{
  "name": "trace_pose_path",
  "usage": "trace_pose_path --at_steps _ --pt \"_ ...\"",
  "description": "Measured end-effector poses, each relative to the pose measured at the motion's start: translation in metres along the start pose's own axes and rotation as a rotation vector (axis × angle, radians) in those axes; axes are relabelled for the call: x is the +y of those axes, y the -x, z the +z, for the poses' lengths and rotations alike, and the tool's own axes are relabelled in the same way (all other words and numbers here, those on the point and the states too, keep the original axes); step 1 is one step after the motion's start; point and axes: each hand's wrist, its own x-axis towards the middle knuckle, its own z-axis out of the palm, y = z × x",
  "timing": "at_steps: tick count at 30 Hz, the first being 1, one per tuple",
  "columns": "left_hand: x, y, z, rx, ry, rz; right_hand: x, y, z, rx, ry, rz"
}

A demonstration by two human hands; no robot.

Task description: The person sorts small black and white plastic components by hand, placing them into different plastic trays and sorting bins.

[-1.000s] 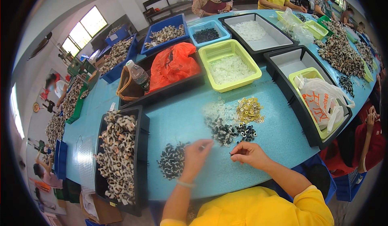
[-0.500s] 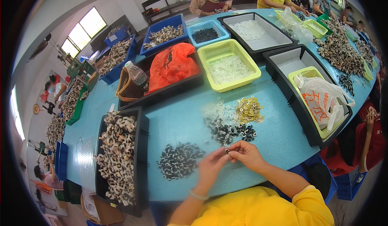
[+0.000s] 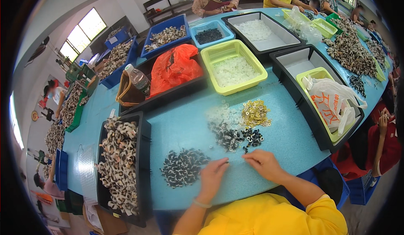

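- Left hand (image 3: 212, 177): fingertips pinched on a tiny dark piece (image 3: 227, 162), too small to make out what it is.
- Right hand (image 3: 265, 165): thumb and finger close together, right by the near edge of the black rings (image 3: 253, 137). Can't tell if it's got one.
- Black-and-white pieces (image 3: 184, 167) are heaped on the blue table (image 3: 181, 128), just left of the left hand.
- Yellow rings (image 3: 256, 113) sit just beyond the black ones.

head | left fisheye, head-worn | faces down and forward | blue table (image 3: 179, 130) near below
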Motion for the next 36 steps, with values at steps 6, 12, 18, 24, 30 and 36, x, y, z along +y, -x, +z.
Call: trace_pose_path --at_steps 6,12,18,24,30,36 --pt "-0.009 -0.007 -0.024 -0.009 -0.52 0.476 0.026 -0.022 -0.016 -0.019 0.273 -0.24" --pt "0.005 -0.016 -0.039 -0.023 -0.809 0.618 0.039 -0.024 -0.01 -0.153 0.428 -0.335" --pt "0.015 -0.042 -0.045 0.043 -0.685 0.487 0.019 -0.022 -0.017 -0.258 0.274 -0.212" --pt "0.001 -0.068 -0.048 0.089 -0.688 0.446 0.008 -0.02 -0.014 -0.289 0.193 -0.094" --pt "0.006 -0.079 -0.055 -0.053 -0.715 0.39 0.016 -0.015 -0.012 -0.279 0.108 -0.113" --pt "0.001 -0.077 -0.059 -0.208 -0.748 0.289 0.013 -0.015 -0.011 -0.337 0.041 -0.059"
